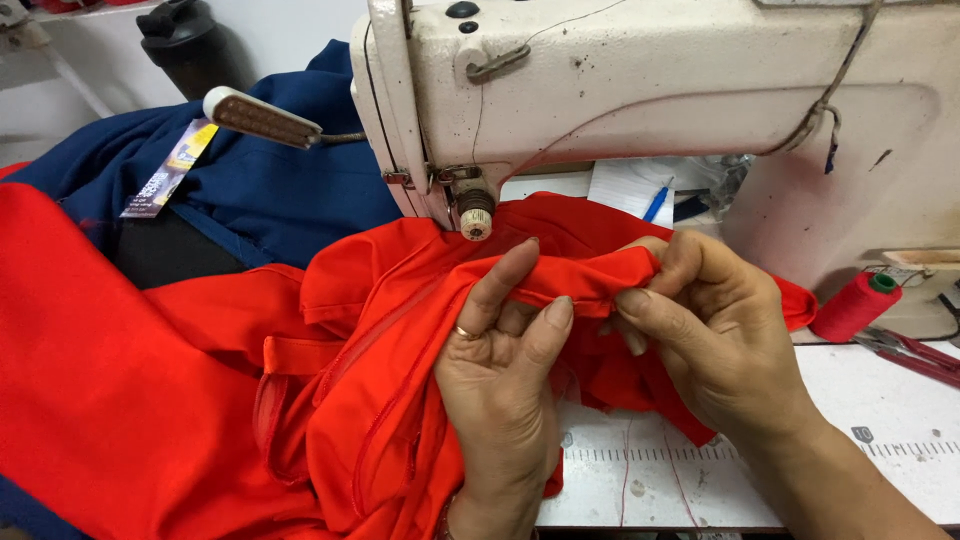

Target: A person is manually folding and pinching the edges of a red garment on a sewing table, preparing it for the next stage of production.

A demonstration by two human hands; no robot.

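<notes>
Both hands, left hand [500, 360] and right hand [715, 335], pinch red fabric [580, 285] between them.

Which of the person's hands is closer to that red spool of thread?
Right. The right hand pinches the red cloth just left of the red spool; the left hand grips the fold farther left.

White wall [280, 30] at back, evenly lit. Worn cream sewing machine [650, 90] fills the top of view, grime spots on its body. White table [880, 440] below it, ruler marks printed along the front edge. Black bottle [185, 45] far left by the wall. Blue pen [656, 203] and paper [625, 185] behind the machine.
</notes>
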